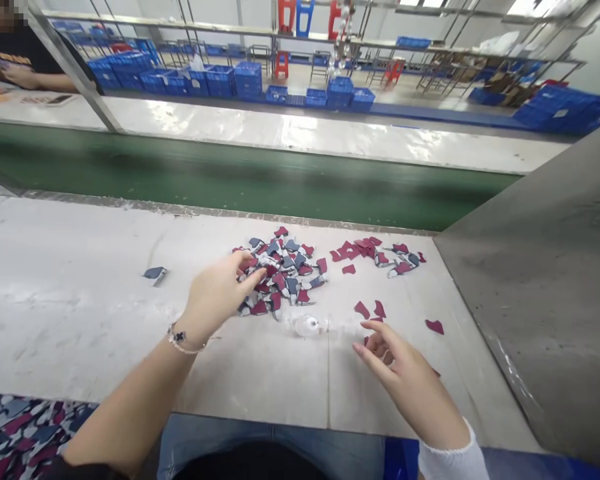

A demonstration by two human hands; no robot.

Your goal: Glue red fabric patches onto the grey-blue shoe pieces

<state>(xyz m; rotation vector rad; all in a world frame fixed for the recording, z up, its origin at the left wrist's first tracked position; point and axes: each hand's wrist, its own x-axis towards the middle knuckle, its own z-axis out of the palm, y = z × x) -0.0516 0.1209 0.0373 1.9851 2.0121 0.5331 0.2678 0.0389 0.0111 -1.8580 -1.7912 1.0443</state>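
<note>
Head view: worktop [250, 380] shows a heap of maroon/blue/grey pieces [291, 263], roughly round, no clear long axis. Left hand [217, 290] is nearer: heap sits at its 2 to 3 o'clock, fingertips at the heap's 9 o'clock edge. Thumb and forefinger parted over it; can't tell if a piece is pinched.

From right hand [400, 367], heap is well apart at 10 to 11 o'clock. That hand is half curled, thumb and forefinger apart, no grip visible. Loose maroon pieces [363, 309] just beside its fingertips, 11 to 12 o'clock; maroon cluster [355, 249] farther out, same bearing.

Clear object [307, 325] between the hands, 9 to 10 o'clock from the right; blurred, axis seems 9-to-3. Lone blue-topped piece [155, 273] at 10 o'clock from the left.

Writing: co-worker's black shirt [35, 47] has lettering, illegible. Pale tags on blue crates [220, 81], too small to read.
</note>
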